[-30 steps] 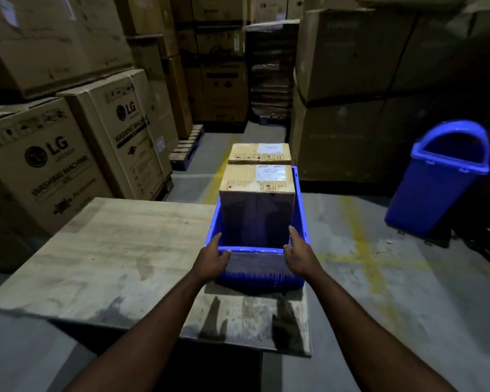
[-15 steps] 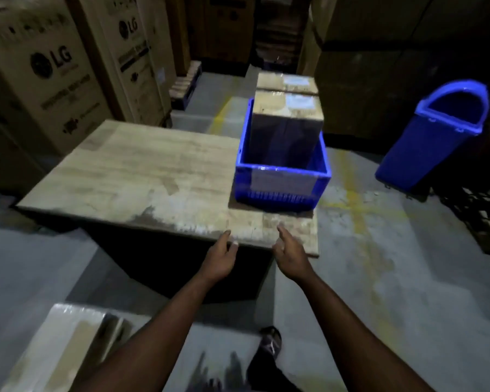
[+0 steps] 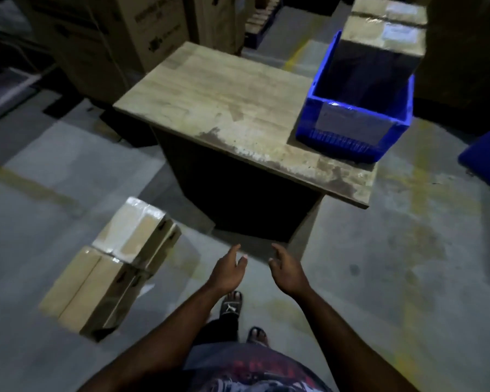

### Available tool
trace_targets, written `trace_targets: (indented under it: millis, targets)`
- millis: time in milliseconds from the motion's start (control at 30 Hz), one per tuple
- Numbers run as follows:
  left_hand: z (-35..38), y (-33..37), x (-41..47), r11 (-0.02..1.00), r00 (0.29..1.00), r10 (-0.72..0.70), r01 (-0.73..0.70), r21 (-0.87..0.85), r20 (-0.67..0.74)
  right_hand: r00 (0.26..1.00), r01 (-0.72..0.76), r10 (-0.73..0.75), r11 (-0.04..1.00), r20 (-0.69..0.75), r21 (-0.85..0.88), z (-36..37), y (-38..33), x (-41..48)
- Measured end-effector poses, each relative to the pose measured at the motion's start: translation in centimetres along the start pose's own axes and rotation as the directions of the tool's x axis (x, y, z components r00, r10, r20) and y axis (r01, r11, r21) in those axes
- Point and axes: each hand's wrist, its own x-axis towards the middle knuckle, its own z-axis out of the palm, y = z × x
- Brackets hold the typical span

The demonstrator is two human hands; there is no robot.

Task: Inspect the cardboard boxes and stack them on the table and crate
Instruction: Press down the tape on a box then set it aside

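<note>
A blue crate (image 3: 354, 128) sits on the right end of the wooden table (image 3: 224, 108). A cardboard box (image 3: 379, 52) stands upright inside it, with a second box (image 3: 391, 8) behind. On the floor at lower left lies a stack of cardboard boxes (image 3: 111, 270), a taped smaller one on top. My left hand (image 3: 228, 271) and my right hand (image 3: 287, 271) hang open over the floor in front of the table, both holding nothing, apart from every box.
Large appliance cartons (image 3: 111, 32) line the far left. A blue bin's edge (image 3: 484, 154) shows at the right. My sandalled feet (image 3: 232, 304) stand on the grey concrete floor with yellow markings. A dark cabinet base (image 3: 238, 199) sits under the tabletop.
My hands have let go of the crate and drawn back below the table's edge. The view has swung down and left, bringing the floor boxes into sight.
</note>
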Motion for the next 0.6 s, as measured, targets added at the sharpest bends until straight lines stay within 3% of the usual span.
trace_targets:
  millis: [267, 433, 600]
  targets:
    - [-1.6, -9.3, -10.1, 0.962, 0.946, -0.267, 0.253, -0.099, -0.183, 0.975, 0.071, -0.066, 0.997, 0.214, -0.013, 9.1, -2.4, -4.0]
    - [-4.3, -14.2, -13.5, 0.921, 0.884, -0.361, 0.29, -0.259, -0.297, 0.924, 0.221, -0.164, 0.966, 0.346, -0.133, 13.6, -6.3, -4.0]
    - [-8.1, -19.8, -17.1, 0.852, 0.834, -0.456, 0.309, -0.424, -0.31, 0.892, 0.29, -0.179, 0.931, 0.415, -0.222, 19.4, -12.0, -3.2]
